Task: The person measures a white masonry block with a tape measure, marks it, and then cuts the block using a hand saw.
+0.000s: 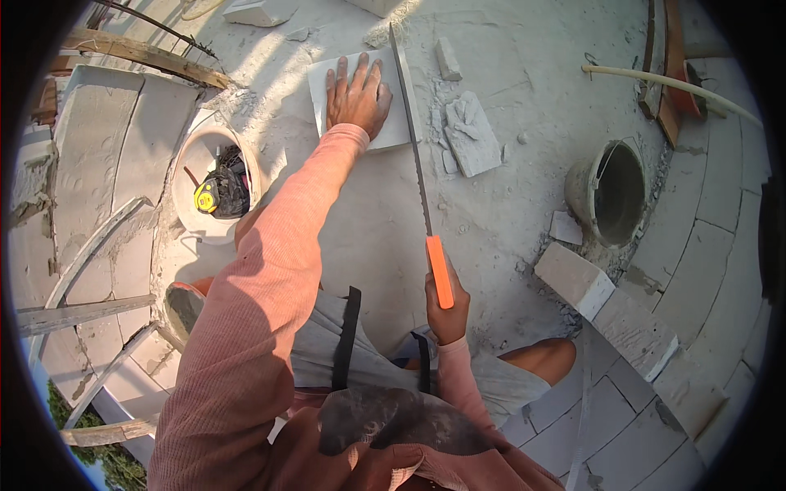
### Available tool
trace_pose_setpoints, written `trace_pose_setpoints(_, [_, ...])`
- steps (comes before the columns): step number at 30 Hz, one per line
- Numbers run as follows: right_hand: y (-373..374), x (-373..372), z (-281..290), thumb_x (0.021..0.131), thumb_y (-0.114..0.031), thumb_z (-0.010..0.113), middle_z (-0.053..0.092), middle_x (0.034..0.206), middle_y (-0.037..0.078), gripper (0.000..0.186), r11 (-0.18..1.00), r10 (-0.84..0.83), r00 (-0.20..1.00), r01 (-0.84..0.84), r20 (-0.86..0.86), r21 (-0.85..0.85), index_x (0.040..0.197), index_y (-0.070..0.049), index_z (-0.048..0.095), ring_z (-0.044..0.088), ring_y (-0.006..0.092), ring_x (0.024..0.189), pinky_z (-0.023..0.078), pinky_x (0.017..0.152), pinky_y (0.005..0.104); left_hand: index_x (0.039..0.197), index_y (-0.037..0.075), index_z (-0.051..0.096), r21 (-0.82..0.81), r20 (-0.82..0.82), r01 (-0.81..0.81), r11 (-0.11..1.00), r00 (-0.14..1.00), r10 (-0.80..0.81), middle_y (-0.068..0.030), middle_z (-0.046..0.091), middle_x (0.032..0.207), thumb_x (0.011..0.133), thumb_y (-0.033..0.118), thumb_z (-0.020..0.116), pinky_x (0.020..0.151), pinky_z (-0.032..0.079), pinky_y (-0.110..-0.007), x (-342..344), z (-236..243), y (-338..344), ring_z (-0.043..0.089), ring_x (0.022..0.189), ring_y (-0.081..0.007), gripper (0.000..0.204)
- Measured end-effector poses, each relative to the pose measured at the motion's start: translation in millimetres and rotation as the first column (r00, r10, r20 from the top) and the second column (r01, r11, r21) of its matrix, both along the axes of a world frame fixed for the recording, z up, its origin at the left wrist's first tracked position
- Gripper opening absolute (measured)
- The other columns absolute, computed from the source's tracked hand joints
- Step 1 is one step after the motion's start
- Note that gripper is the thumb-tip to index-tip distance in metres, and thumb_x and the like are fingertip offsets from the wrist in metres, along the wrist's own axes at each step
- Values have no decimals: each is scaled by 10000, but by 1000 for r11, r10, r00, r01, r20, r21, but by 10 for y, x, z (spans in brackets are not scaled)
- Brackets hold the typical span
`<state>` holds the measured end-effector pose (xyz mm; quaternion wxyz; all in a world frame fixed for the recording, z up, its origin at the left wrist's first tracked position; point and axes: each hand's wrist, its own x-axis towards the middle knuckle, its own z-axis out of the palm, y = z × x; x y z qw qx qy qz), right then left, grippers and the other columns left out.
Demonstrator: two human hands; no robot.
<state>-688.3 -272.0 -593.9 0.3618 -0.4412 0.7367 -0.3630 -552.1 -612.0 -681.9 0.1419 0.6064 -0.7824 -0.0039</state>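
Note:
My left hand (358, 100) lies flat on a white block (395, 124), its fingers apart and pointing away from me. In my right hand (448, 311) is a handsaw, held by its orange handle (440, 272). The long toothed saw blade (415, 155) runs away from me along the right edge of the block. A strip of white block shows just right of the blade; whether the two pieces are still joined I cannot tell.
Broken block pieces (472, 135) lie right of the saw. At left, a white bucket (187, 155) holds a yellow tape measure (206, 197) and a black bag. A grey mortar-stained bucket (577, 186) tips at right, near several blocks (573, 278). Block walls (90, 147) flank both sides.

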Motion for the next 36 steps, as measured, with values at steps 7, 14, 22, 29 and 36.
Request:
trace_pose_setpoints(7, [282, -209, 29, 943, -8, 634, 746, 1004, 170, 483, 997, 35, 999, -35, -10, 70, 1424, 4, 592, 735, 243, 786, 584, 776, 329, 1546, 163, 499, -29, 26, -1, 1000, 1000, 2, -72, 403, 1651, 1046, 340, 445, 1302, 132, -524, -2, -34, 20, 275, 1559, -361, 533])
trace_pose_setpoints(14, [303, 11, -2, 934, 1, 637, 746, 1129, 214, 496, 1000, 8, 1000, -8, -26, 5, 1428, -15, 588, 748, 320, 781, 593, 753, 355, 1530, 157, 517, -10, -7, -13, 1000, 1000, 12, -77, 418, 1641, 1032, 335, 467, 1291, 158, -544, -20, -98, 59, 295, 1545, -374, 531])
trace_pose_setpoints(22, [-150, -144, -103, 963, -22, 632, 756, 1148, 178, 425, 999, -9, 992, 2, 127, 51, 1386, 21, 625, 708, 188, 907, 562, 856, 327, 1532, 145, 512, -49, 21, 12, 999, 1000, -11, -87, 407, 1646, 1039, 330, 447, 1293, 157, -539, 0, -65, 10, 291, 1548, -382, 530])
trace_pose_setpoints(29, [331, 11, 176, 958, -16, 631, 734, 1001, 145, 461, 1000, -20, 1000, 20, 14, 8, 1415, 30, 589, 694, 165, 819, 561, 778, 311, 1538, 155, 502, -110, -2, 15, 994, 1000, -15, -84, 435, 1626, 1039, 352, 482, 1283, 180, -547, -10, -82, 54, 320, 1533, -382, 536])
trace_pose_setpoints(36, [-344, -174, -194, 968, -39, 641, 720, 935, 130, 425, 999, 27, 999, -25, 28, -40, 1389, 21, 615, 620, 130, 775, 540, 762, 287, 1532, 156, 512, -31, 20, -45, 998, 999, 46, -85, 416, 1641, 1030, 354, 439, 1294, 139, -532, -2, -110, -19, 287, 1551, -377, 544])
